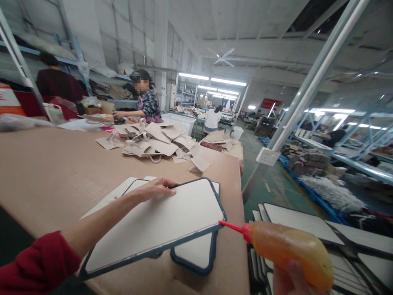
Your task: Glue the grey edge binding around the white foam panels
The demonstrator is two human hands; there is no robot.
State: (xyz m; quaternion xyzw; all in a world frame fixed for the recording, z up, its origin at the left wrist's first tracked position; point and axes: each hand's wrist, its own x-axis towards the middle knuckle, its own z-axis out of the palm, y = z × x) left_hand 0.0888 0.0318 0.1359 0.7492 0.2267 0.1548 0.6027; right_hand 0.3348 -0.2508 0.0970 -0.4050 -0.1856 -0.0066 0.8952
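Observation:
My left hand (155,188) lies flat, fingers stretched, on the far edge of a white panel with a dark blue rim (159,227) on the brown table (52,172). The panel rests tilted over a second, similar panel (196,254) beneath it. My right hand (291,280), at the bottom right, grips an orange squeeze bottle (288,248) lying nearly level. Its red nozzle (233,227) points left and its tip touches the top panel's right rim.
A heap of beige cut pieces with handles (159,143) lies further along the table. A person in a patterned top (147,102) works beyond it, another stands at the left shelves (55,82). More white panels (301,223) are stacked right of the table. A metal post (310,82) rises there.

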